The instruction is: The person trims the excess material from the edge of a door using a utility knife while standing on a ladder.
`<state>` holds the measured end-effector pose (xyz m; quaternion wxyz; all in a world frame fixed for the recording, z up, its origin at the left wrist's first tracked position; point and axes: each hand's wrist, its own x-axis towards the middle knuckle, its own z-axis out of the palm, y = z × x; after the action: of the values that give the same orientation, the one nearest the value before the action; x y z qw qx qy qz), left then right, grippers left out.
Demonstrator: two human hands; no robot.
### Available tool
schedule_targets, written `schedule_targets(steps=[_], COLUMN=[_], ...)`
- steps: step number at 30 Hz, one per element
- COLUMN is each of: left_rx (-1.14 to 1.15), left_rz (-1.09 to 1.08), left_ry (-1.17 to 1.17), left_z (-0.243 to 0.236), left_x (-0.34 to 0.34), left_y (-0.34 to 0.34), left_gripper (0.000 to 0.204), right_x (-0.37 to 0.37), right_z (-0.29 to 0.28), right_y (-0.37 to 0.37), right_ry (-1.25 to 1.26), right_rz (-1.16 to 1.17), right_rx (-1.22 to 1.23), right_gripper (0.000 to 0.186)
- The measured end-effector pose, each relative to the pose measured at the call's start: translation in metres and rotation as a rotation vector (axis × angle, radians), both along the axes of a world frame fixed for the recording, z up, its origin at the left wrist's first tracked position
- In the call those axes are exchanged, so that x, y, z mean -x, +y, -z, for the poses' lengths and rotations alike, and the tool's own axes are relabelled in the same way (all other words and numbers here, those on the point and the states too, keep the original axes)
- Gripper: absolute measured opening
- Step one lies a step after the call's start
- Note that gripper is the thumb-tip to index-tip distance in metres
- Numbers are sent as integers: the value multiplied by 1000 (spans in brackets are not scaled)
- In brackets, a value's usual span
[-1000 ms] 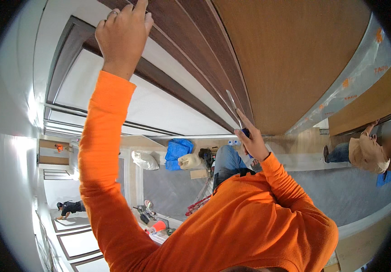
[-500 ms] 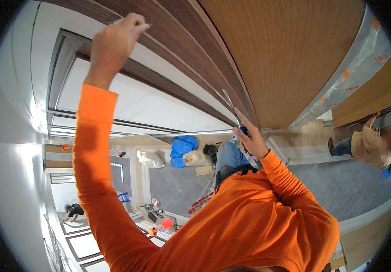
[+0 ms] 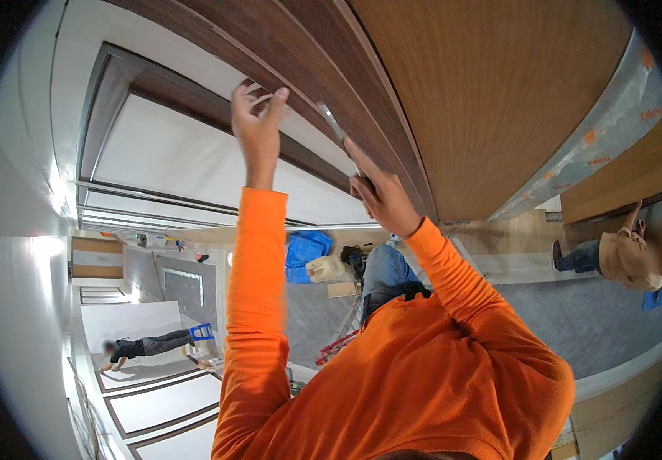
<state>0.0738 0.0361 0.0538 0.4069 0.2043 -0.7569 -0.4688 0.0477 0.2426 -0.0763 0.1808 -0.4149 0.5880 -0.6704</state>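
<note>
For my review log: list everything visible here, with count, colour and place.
Panel: one, brown wood, top right.
Trim: dark brown strips, top centre.
Film: one, clear, right of panel.
Blade: one, metal, in right hand.
Bag: one, blue, centre.
Jug: one, cream, beside bag.
People: two, one lower left, one right.
Sleeves: two, orange.
Left hand: on trim.
Right hand: holding blade.

Blue bag (image 3: 306,249) nr cream jug (image 3: 325,268) (floor); kneeling person (image 3: 629,257) rt.
</note>
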Motion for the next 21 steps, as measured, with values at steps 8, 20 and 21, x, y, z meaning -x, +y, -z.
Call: schedule_targets(steps=[8,20,21], left_rx=[-76,-193,-184], left_rz=[-64,-46,-42], left_ry=[104,268,278], left_z=[29,46,46], left_x=[12,23,25], left_y=[13,19,22], left_gripper=[60,42,40], right_x=[8,11,10], right_z=[-11,-31,-32], right_y=[-38,-30,-28], right_ry=[221,151,151], right_rz=[194,128,137], right_rx=[256,68,68], right_gripper=[66,65,65])
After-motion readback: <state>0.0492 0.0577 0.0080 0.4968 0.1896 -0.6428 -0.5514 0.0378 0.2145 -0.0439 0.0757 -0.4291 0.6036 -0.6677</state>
